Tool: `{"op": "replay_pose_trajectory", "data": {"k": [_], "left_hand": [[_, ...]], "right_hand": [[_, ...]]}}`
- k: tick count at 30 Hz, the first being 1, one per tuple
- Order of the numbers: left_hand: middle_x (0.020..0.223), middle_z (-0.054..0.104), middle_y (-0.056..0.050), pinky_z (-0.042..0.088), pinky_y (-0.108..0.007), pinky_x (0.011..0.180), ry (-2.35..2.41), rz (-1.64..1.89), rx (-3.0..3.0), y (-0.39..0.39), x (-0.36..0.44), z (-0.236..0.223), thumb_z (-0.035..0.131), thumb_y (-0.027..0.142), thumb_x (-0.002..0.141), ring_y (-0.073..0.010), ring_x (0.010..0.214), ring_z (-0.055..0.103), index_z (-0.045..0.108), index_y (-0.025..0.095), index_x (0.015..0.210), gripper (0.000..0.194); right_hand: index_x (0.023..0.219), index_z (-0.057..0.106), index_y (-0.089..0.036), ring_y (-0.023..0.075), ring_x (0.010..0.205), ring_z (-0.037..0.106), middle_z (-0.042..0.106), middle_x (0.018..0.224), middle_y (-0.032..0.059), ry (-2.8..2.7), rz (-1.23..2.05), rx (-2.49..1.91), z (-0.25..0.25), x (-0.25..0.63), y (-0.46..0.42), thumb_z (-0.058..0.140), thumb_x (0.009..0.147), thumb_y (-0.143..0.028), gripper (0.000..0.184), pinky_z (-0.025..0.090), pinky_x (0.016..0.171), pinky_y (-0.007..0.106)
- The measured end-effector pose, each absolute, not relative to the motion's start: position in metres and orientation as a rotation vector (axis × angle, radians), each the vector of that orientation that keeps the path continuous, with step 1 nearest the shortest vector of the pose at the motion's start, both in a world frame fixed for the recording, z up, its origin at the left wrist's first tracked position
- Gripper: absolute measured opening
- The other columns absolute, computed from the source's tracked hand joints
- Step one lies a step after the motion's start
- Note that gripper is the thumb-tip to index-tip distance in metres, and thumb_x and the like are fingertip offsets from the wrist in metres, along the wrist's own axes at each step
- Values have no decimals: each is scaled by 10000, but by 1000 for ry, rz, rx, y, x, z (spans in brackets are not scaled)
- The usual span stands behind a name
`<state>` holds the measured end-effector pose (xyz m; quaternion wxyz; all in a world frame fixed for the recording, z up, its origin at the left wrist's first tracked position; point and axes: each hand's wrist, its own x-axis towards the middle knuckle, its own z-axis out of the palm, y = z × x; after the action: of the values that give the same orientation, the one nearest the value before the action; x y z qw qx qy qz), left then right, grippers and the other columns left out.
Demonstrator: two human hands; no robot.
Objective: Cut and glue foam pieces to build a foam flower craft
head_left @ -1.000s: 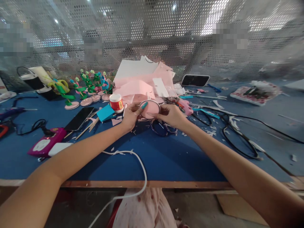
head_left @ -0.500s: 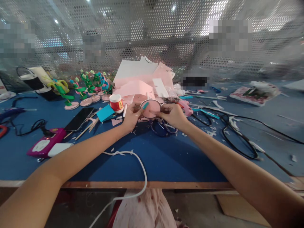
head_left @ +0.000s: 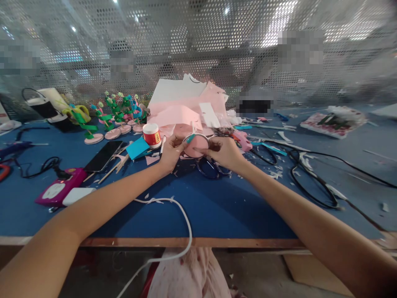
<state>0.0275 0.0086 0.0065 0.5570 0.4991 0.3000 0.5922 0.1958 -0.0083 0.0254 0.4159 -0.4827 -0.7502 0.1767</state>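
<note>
Between my two hands a round pink disc [head_left: 198,146] is held up over the table, its flat face tilted toward me. My left hand [head_left: 171,153] grips its left edge, fingers closed round the rim. A small teal strip [head_left: 190,138] shows at the disc's upper left, by my left thumb. On the right edge, my right hand [head_left: 226,152] is closed, its thumb lying against the face. Blue-handled scissors [head_left: 208,169] lie just below the disc. A red and white glue tub [head_left: 151,135] stands left of my left hand, beside blue paper [head_left: 137,148].
Several paper plants on pink bases [head_left: 94,138] stand at the back left. A phone [head_left: 104,155], a purple power block [head_left: 58,188] and a white cable [head_left: 182,211] are at left and front. Pink sheets [head_left: 176,116] lie behind; black cords [head_left: 310,194] and scraps spread at right.
The disc has tilted and dropped slightly, showing its face at a different angle. Both hands keep their hold and have shifted only a little.
</note>
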Motion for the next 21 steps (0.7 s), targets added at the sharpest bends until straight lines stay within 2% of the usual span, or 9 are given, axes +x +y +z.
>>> {"op": "replay_pose_trajectory", "data": {"k": [2, 4, 6, 9, 11, 14, 18, 21], "left_hand": [[711, 657, 16, 451, -188, 560, 705, 1409, 1225, 9, 28, 6, 796, 355, 522, -85, 614, 574, 622, 164, 771, 358], [774, 676, -3, 467, -208, 617, 702, 1413, 1218, 11, 28, 4, 793, 343, 528, -107, 686, 599, 640, 166, 834, 385], [779, 671, -6, 465, -219, 602, 744, 1445, 1131, 15, 27, 2, 774, 355, 558, -114, 683, 598, 635, 165, 874, 394], [752, 639, 12, 447, -207, 540, 831, 1530, 934, 21, 25, 0, 739, 328, 615, -95, 621, 569, 601, 169, 875, 335], [742, 619, 21, 444, -200, 532, 847, 1559, 853, 23, 24, 0, 718, 274, 646, -82, 601, 555, 577, 169, 853, 271], [720, 600, 28, 432, -191, 516, 848, 1547, 831, 22, 24, 2, 681, 213, 687, -68, 567, 535, 556, 168, 837, 200], [687, 576, 34, 389, -174, 474, 858, 1519, 838, 20, 25, 5, 632, 181, 734, -56, 525, 504, 553, 167, 844, 136], [678, 563, 35, 382, -174, 465, 854, 1512, 842, 20, 25, 5, 644, 179, 722, -57, 523, 499, 551, 163, 837, 149]], "right_hand": [[473, 455, -169, 83, 477, 370, 414, 457, -25, -1888, 442, -1202, 25, 196, -8, 657, 626, -564, 469, 303, 456, 249], [510, 524, -157, 98, 489, 439, 489, 482, -10, -1868, 529, -1160, 25, 196, -8, 677, 609, -556, 439, 352, 462, 249], [640, 628, -146, 136, 550, 548, 613, 587, 21, -1785, 652, -1096, 26, 194, -8, 715, 573, -529, 398, 443, 509, 265], [848, 690, -149, 188, 652, 651, 707, 785, 70, -1573, 795, -1017, 28, 194, -8, 756, 531, -486, 468, 542, 623, 319], [811, 697, -151, 192, 619, 663, 716, 781, 86, -1457, 845, -1009, 29, 196, -7, 750, 545, -481, 428, 562, 626, 339], [653, 676, -163, 178, 511, 638, 707, 680, 86, -1382, 911, -1052, 31, 200, -6, 764, 528, -470, 343, 567, 557, 336], [562, 645, -170, 165, 450, 617, 693, 615, 78, -1372, 967, -1119, 33, 202, -7, 808, 452, -431, 328, 560, 498, 315], [531, 628, -160, 160, 422, 605, 673, 563, 79, -1377, 919, -1160, 35, 202, -7, 814, 450, -419, 329, 542, 452, 292]]}}
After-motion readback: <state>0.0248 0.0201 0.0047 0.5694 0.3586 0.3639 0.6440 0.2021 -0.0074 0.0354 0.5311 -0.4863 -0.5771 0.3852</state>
